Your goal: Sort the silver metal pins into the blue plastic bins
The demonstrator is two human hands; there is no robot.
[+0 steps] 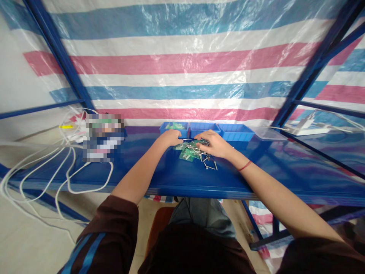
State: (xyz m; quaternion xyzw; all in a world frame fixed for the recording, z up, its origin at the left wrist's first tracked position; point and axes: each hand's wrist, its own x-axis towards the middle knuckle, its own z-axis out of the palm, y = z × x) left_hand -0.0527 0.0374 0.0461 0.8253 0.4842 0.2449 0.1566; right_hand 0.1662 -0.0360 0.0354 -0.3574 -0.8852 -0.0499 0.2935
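Both the left hand [171,137] and right hand [216,145] reach half-curled to loose screws [215,166] and green packets [186,155]; any grip is unclear.

Striped plastic sheeting [182,61] hangs behind the blue bench; white cables [71,167] loop over its left end.

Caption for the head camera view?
Left hand and right hand at loose screws and green packets, three blue bins behind.
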